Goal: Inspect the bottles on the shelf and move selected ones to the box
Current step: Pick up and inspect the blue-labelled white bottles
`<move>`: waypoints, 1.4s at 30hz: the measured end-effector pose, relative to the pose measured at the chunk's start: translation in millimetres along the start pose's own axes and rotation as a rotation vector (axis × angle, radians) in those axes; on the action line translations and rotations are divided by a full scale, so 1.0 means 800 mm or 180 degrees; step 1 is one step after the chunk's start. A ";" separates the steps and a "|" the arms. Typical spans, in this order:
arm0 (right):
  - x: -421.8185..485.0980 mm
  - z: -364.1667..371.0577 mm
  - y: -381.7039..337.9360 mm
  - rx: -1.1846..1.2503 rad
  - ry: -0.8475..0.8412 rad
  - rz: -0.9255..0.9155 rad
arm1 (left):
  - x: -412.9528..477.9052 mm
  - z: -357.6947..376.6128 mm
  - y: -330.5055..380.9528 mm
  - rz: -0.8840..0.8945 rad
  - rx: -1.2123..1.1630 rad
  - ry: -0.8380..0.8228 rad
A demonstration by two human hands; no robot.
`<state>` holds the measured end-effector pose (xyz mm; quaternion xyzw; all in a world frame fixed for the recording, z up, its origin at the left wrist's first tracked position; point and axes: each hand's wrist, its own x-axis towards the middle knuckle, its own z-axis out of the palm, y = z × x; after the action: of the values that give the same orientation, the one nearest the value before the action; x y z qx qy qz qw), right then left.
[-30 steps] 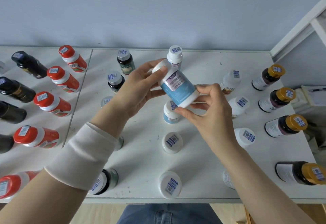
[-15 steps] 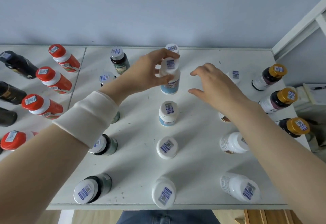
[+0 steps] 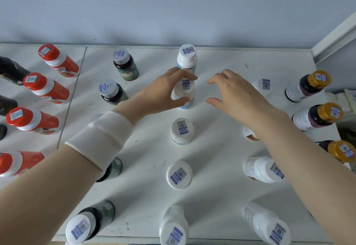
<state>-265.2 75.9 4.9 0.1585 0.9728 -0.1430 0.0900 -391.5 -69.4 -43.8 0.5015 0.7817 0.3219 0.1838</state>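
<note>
A white bottle with a blue label (image 3: 186,95) stands upright on the white shelf (image 3: 217,154), second from the back in the middle column. My left hand (image 3: 160,93) wraps it, forefinger over the cap, thumb against its side. My right hand (image 3: 238,95) hovers just right of it, fingers spread, holding nothing. More white bottles of this kind stand behind (image 3: 187,57) and in front (image 3: 181,130). No box is in view.
Red-capped bottles (image 3: 46,88) line the left panel. Dark bottles with silver caps (image 3: 125,64) stand left of the middle column. White bottles (image 3: 264,169) and gold-capped dark bottles (image 3: 317,116) fill the right side. A blue wall closes the back.
A second ago both hands held the white bottle tilted above the shelf. It now stands upright in its row, my right hand has let go and opened, and my view has moved closer.
</note>
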 end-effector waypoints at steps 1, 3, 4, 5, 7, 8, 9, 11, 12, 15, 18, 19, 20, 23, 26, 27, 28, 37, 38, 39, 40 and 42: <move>0.001 -0.001 0.001 -0.0008 -0.0001 -0.0011 | 0.001 -0.002 -0.001 0.0049 0.0011 0.0018; 0.005 -0.003 0.004 -0.0020 0.0026 -0.0033 | 0.006 -0.009 0.000 0.0193 0.0014 0.0373; 0.007 -0.004 0.005 -0.0024 0.0056 -0.0046 | 0.011 -0.014 0.001 0.0235 0.0005 0.0705; 0.009 -0.004 0.006 -0.0029 0.0086 -0.0059 | 0.018 -0.019 0.002 0.0235 0.0011 0.1042; 0.015 -0.005 0.008 -0.0032 0.0132 -0.0074 | 0.038 -0.026 0.003 0.0066 0.0109 0.1418; 0.018 -0.005 0.009 -0.0030 0.0149 -0.0073 | 0.049 -0.026 0.003 -0.0107 0.0198 0.1364; 0.021 -0.005 0.010 -0.0028 0.0163 -0.0068 | 0.060 -0.024 0.001 -0.0284 0.0315 0.1153; 0.026 -0.005 0.012 -0.0004 0.0197 -0.0066 | 0.077 -0.018 -0.003 -0.0592 0.0590 0.0580; 0.027 -0.005 0.013 0.0026 0.0214 -0.0061 | 0.083 -0.015 -0.005 -0.0700 0.0686 0.0404; 0.030 -0.004 0.018 0.0255 0.0320 -0.0022 | 0.088 -0.017 -0.003 -0.0757 0.0522 0.0456; 0.027 -0.002 0.022 0.1200 0.0641 0.0226 | 0.072 -0.032 0.005 -0.0778 -0.0007 0.0957; 0.024 -0.004 0.021 0.1736 0.0717 0.0397 | 0.062 -0.040 0.012 -0.0800 -0.0353 0.1138; 0.021 -0.005 0.019 0.2288 0.0757 0.0535 | 0.051 -0.047 0.019 -0.0782 -0.0806 0.1260; 0.010 -0.013 0.006 0.3712 0.0595 0.0561 | 0.018 -0.062 0.045 -0.0614 -0.2048 0.1241; -0.008 -0.019 -0.005 0.4655 0.0015 0.0259 | -0.009 -0.061 0.064 -0.0377 -0.2469 0.1012; -0.015 -0.020 -0.007 0.4826 -0.0098 0.0193 | -0.018 -0.060 0.067 -0.0315 -0.2578 0.0926; -0.021 -0.019 -0.008 0.4942 -0.0104 0.0149 | -0.026 -0.058 0.068 -0.0280 -0.2683 0.0837; -0.063 0.002 -0.029 0.4641 0.0373 -0.0329 | -0.067 -0.052 0.082 -0.0532 -0.2584 0.0820; -0.066 0.002 -0.032 0.4858 0.0362 -0.0235 | -0.071 -0.054 0.083 -0.0477 -0.2603 0.0820; -0.069 0.001 -0.035 0.5135 0.0320 -0.0066 | -0.075 -0.056 0.083 -0.0382 -0.2582 0.0781; -0.072 0.000 -0.037 0.5353 0.0236 0.0089 | -0.079 -0.057 0.083 -0.0262 -0.2519 0.0716; -0.079 -0.001 -0.039 0.5371 0.0106 0.0117 | -0.088 -0.057 0.082 -0.0072 -0.2470 0.0565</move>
<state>-217.0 29.9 27.1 0.1905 0.5382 -0.8180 -0.0707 -345.4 -128.1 32.2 0.3565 0.6203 0.6334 0.2949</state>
